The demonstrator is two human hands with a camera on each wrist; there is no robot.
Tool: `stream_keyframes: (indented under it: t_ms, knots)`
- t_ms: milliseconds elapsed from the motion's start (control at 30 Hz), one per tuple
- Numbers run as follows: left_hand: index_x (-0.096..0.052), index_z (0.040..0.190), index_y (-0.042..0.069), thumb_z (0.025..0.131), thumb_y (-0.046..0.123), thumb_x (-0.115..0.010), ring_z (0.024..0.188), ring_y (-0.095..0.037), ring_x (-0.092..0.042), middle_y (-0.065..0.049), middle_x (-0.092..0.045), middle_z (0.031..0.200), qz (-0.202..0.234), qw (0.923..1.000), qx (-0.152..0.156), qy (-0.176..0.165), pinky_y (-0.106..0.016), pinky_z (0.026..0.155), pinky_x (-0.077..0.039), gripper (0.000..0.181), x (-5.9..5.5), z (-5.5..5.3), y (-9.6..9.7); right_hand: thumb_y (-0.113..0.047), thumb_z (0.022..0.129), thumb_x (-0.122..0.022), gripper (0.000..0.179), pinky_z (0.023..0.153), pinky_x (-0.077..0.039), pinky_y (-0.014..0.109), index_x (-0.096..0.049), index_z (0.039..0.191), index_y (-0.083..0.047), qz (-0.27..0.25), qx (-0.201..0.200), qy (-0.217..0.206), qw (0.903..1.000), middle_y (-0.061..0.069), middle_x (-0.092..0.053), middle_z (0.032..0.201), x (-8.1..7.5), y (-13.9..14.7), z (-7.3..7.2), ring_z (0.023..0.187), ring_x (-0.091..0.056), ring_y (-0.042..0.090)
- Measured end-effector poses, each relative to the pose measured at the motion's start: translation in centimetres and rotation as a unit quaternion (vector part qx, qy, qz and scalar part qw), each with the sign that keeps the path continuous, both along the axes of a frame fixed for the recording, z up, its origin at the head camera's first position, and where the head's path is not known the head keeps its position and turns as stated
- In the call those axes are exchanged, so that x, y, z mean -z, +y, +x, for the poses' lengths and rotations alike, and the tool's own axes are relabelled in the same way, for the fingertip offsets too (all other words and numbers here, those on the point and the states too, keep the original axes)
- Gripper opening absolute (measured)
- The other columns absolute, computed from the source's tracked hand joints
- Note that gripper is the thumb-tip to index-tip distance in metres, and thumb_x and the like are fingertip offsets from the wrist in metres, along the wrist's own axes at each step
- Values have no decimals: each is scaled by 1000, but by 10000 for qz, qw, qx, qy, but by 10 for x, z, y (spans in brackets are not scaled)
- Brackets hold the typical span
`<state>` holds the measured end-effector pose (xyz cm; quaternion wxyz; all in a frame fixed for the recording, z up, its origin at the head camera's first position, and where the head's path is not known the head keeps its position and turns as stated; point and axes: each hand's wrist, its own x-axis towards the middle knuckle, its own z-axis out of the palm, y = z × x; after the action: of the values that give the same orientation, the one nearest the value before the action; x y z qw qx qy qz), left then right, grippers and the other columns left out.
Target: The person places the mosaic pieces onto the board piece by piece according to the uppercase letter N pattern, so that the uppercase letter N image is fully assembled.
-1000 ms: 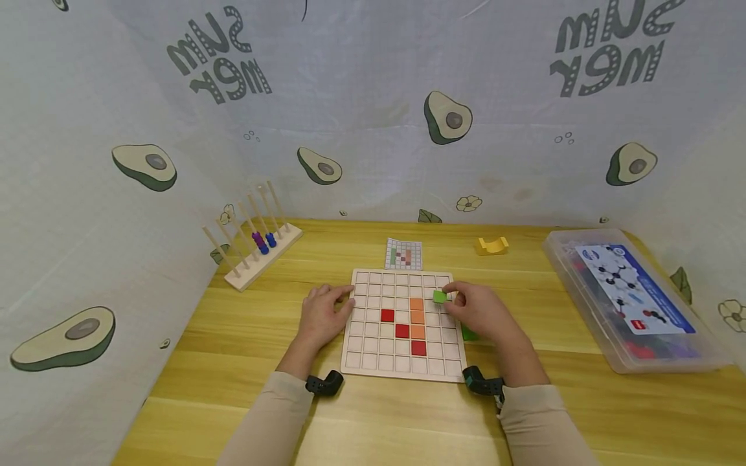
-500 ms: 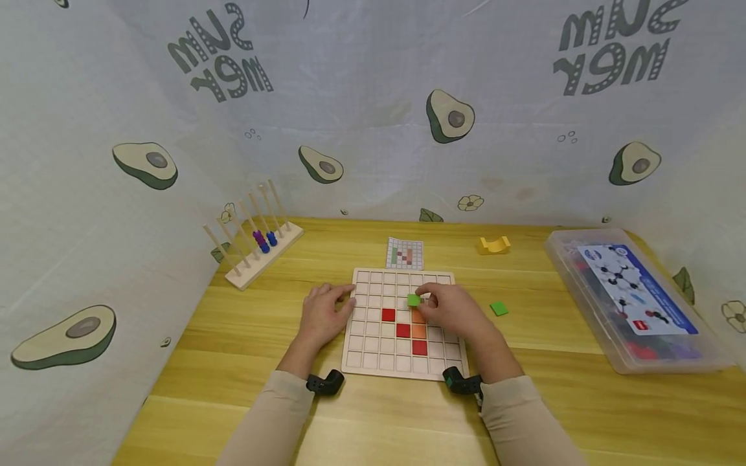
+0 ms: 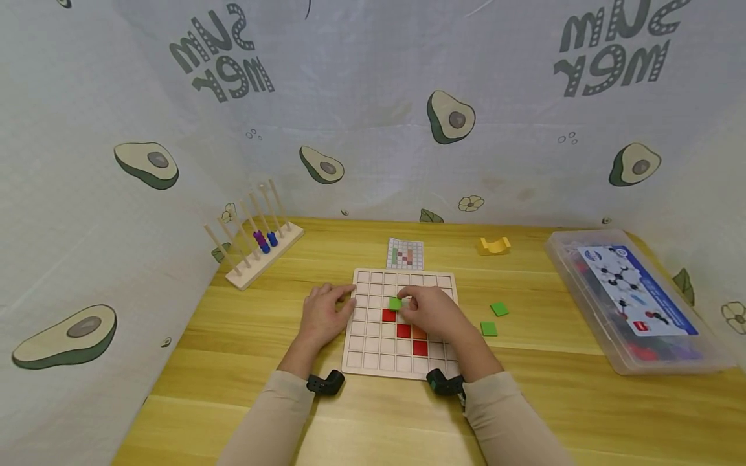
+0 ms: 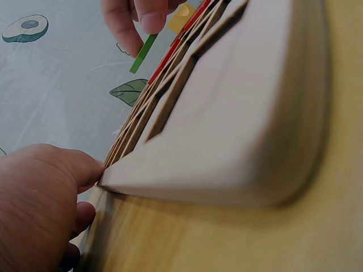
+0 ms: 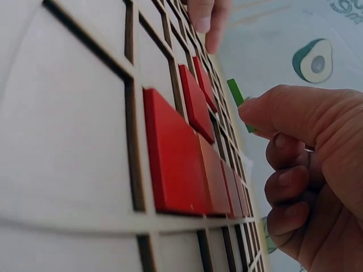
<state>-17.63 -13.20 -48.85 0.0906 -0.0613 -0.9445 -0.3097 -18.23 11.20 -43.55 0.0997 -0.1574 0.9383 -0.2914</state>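
Note:
My right hand (image 3: 434, 314) pinches a small green square tile (image 3: 395, 303) between thumb and fingers. It holds the tile above the wooden grid board (image 3: 362, 364), just beyond the farthest red tile (image 3: 388, 316). In the right wrist view the green tile (image 5: 234, 92) is tilted and apart from the board. Three red tiles run diagonally across the grid. Orange tiles (image 3: 419, 332) stand in one column, partly hidden by the right hand. With relaxed fingers, my left hand (image 3: 323, 317) rests at the board's left edge, its thumb and index finger touching it.
Two loose green tiles (image 3: 488, 329) lie right of the board. A printed pattern card (image 3: 405, 254) lies behind it. A peg rack with beads (image 3: 265, 257) stands at left, a yellow cradle-shaped block (image 3: 494, 246) at back right, and a clear plastic box (image 3: 635, 298) at far right.
My right hand has carried the green tile leftward across the board, from its right side to the middle columns. Both loose green tiles are now uncovered. The left hand stays put.

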Motion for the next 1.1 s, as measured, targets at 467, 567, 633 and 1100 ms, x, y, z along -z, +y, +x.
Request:
stream_keyframes:
  t_ms: [467,567,633,1100]
  knots:
    - [-72,128,24,97,33,-66,98,-22,-55,-3,-70,108,-28,10000,22,-20,-40,85,-39,33,-1,1,0,-23,94,-71,27,56,-36,28,-73,119,-14,156,59,224,9996,-3,-54,65,2,-28,-4,56,-45,12]
    - [-72,129,24,98,34,-66,99,-22,-55,-3,-70,108,-42,10000,22,-52,-40,85,-39,33,-2,1,0,-22,94,-70,26,55,-37,27,-74,119,-13,220,61,252,9994,-3,-55,65,2,-34,-5,55,-46,12]
    - [-72,129,23,98,33,-66,99,-23,-54,-4,-70,109,-34,10000,36,-68,-41,86,-39,34,-2,1,0,-21,94,-70,26,54,-36,27,-74,118,-13,254,63,234,9994,-4,-56,65,2,-37,-6,55,-46,11]
    - [-72,129,22,98,34,-66,100,-24,-55,-4,-70,109,-40,9999,40,-89,-42,87,-39,34,-2,0,-1,-20,95,-69,29,56,-39,27,-73,123,-12,523,56,203,9984,-3,-60,65,0,-46,-9,57,-50,13]
